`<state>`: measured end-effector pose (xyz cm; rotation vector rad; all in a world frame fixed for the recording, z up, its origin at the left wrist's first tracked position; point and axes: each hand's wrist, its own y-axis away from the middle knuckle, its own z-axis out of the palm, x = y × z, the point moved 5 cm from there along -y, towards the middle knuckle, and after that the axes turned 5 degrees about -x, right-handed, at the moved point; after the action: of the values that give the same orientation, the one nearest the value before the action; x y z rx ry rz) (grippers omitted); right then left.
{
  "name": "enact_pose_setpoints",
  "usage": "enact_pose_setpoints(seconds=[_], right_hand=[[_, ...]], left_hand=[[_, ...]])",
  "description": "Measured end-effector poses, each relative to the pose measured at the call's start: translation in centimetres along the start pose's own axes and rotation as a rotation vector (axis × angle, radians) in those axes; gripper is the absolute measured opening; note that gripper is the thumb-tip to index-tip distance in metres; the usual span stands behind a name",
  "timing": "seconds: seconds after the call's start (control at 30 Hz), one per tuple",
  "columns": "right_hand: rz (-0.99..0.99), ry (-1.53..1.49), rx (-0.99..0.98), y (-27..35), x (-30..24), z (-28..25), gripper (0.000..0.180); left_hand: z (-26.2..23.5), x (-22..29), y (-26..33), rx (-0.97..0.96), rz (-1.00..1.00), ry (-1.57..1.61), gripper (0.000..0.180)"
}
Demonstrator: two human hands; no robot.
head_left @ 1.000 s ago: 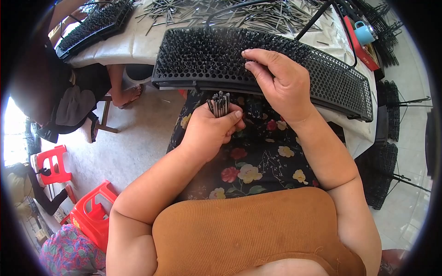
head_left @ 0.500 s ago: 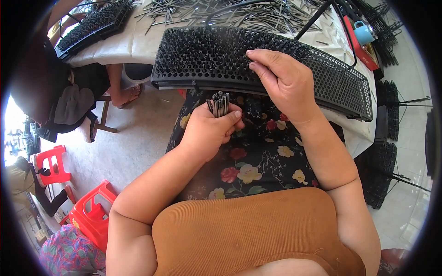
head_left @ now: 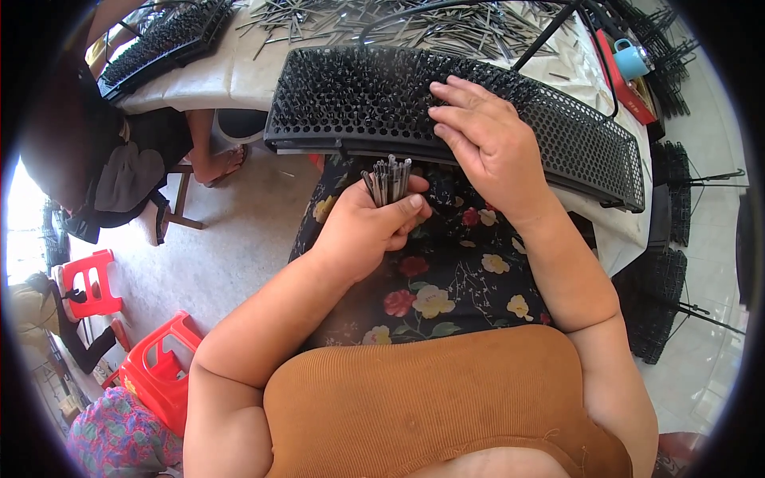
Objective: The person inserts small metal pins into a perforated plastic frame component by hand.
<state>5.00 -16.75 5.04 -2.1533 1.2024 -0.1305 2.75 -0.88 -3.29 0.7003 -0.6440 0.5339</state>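
My left hand (head_left: 368, 231) is wrapped round a bundle of thin dark rods (head_left: 388, 179), their pale and grey ends pointing up just before the near edge of a black perforated rack (head_left: 510, 153). My right hand (head_left: 496, 143) is over the middle of that rack, fingers stretched out and a little apart, with nothing visible between them. Many short dark rods (head_left: 343, 88) stand upright in the holes of the rack's left and middle parts. On its right part the holes show bare. What lies right under my right fingers is hidden.
Loose dark strips (head_left: 430, 32) are heaped on the pale-covered table (head_left: 199, 84) behind the rack. A similar filled rack (head_left: 163, 52) stands at the far left by another person. A blue mug (head_left: 629, 60) is at the far right. Red stools (head_left: 163, 366) stand on the floor at left.
My right hand's fingers have spread from a pinch over the rack. The left hand with the rods has shifted slightly right, and the rod ends look more fanned out.
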Motion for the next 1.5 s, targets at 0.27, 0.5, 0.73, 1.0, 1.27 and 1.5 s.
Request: enact_pose_setpoints(seconds=[0.27, 0.5, 0.73, 1.0, 1.27, 1.5], right_hand=[[0.851, -1.31, -0.272, 4.3, -2.5, 2.1, 0.023], [0.932, -1.41, -0.241, 4.6, -2.2, 2.4, 0.019], [0.934, -1.368, -0.234, 4.9, -2.1, 2.7, 0.014], [0.821, -1.297, 0.0, 4.7, -1.2, 1.8, 0.016], [0.683, -1.061, 0.215, 4.5, 1.3, -0.5, 0.019], [0.368, -0.491, 0.234, 4.8, 2.8, -2.0, 0.018]], left_hand=[[1.1, -0.3, 0.4, -0.27, 0.087, 0.158, 0.012], [1.0, 0.0, 0.5, -0.189, -0.033, -0.045, 0.011], [1.1, 0.2, 0.5, -0.065, 0.03, -0.146, 0.013], [1.2, 0.5, 0.3, -0.026, 0.042, -0.205, 0.009], [0.5, -0.1, 0.1, -0.034, -0.048, -0.064, 0.011], [0.4, -0.3, -0.2, 0.002, -0.064, -0.115, 0.01]])
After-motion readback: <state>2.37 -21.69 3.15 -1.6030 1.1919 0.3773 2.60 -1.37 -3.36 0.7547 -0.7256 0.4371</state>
